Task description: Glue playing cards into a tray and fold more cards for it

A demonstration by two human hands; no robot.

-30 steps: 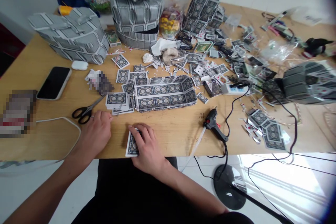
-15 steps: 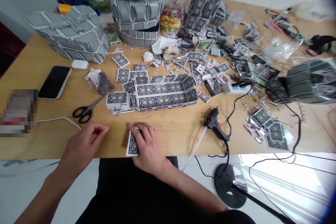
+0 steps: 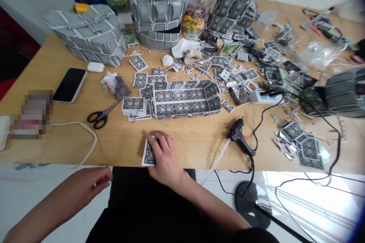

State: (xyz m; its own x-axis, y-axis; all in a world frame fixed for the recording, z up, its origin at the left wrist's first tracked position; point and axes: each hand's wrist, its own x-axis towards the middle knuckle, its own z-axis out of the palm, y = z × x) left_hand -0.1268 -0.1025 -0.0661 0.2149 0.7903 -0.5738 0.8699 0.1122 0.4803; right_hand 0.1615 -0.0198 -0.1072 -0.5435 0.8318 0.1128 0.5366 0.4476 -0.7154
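My right hand (image 3: 165, 155) lies over a patterned playing card (image 3: 148, 155) at the table's front edge, its fingers curled on the card's upper right part. Whether more cards lie under it is hidden. My left hand (image 3: 99, 182) hangs just off the front edge, fingers curled inward; anything between them is too small to see. Behind my right hand stands an open tray made of cards (image 3: 182, 100). Loose cards (image 3: 133, 104) overlap at its left end. Black scissors (image 3: 98, 117) rest left of these cards.
A glue gun (image 3: 241, 134) with a cord lies right of my right hand. A phone (image 3: 70, 85) and a white cable (image 3: 91, 133) are at the left. Card-built shapes (image 3: 156, 19) stand behind. Card scraps and a power strip (image 3: 265, 98) spread over the right side.
My left hand has moved down and toward me, from above the table to beyond its front edge. My right hand stays on the card. The view has shifted slightly.
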